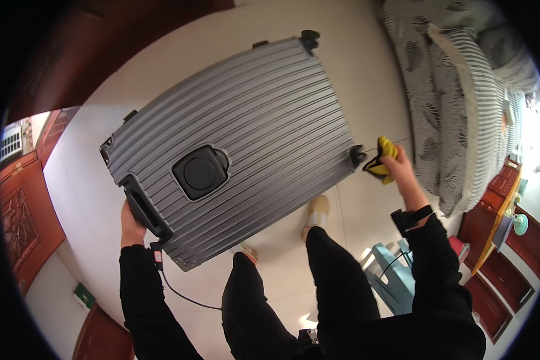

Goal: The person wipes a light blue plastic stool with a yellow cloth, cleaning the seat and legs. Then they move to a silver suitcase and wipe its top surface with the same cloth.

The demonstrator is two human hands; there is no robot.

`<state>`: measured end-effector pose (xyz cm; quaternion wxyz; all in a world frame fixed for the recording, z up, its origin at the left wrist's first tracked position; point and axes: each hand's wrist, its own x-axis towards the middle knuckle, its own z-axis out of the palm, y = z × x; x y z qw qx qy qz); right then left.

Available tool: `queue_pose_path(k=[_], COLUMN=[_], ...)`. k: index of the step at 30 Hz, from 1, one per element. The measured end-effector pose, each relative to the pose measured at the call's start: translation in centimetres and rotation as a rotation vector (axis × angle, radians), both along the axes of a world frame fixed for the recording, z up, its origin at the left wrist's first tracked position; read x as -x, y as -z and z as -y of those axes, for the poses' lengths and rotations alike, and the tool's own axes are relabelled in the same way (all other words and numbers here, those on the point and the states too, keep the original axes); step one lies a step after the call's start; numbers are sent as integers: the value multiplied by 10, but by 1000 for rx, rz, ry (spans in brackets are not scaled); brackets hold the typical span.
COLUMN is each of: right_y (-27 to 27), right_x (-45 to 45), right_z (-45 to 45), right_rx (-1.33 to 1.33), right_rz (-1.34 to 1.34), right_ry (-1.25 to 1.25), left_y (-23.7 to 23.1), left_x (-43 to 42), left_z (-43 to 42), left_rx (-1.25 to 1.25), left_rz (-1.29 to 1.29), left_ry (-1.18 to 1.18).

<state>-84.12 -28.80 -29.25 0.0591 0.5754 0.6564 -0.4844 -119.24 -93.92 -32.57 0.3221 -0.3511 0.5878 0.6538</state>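
A large grey ribbed hard-shell suitcase [261,126] lies slanted across the view in front of me, its broad side facing up. Near its left end is a black cup-holder panel [200,173] set into the shell. My left hand [132,226] is at the black carry handle [145,209] on the left end; its fingers are hidden behind the suitcase. In my right hand [399,167] is a yellow and black cloth [381,162], bunched up, just beyond the lower right wheel [356,155]. Another wheel [310,40] sticks out at the upper right corner.
A sofa [425,108] with a striped cushion [483,103] stands on the right. Close to my right leg is a light-blue plastic stool [393,279]. My feet are on the pale tiled floor [283,290] below the suitcase. Carved wooden doors [27,220] are at left.
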Motion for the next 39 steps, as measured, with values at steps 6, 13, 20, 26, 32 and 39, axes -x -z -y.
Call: queue_pose_path(k=[6, 13, 20, 26, 32, 39], right_y=[52, 45, 17, 3, -58, -139], right_x=[30, 45, 16, 28, 41, 112], right_z=[-12, 1, 28, 38, 54, 104], right_rx=[281, 367, 285, 203, -126, 188], right_rz=[-145, -124, -80, 30, -120, -727], right_ry=[-251, -568, -383, -352, -440, -322], left_y=[39, 48, 40, 43, 44, 71], left_x=[7, 13, 16, 22, 18, 30], left_z=[19, 3, -6, 6, 14, 37], left_rx=[43, -130, 15, -72, -99, -62], left_rz=[-17, -47, 44, 69, 50, 52], left_ry=[47, 150, 316, 424, 394, 324])
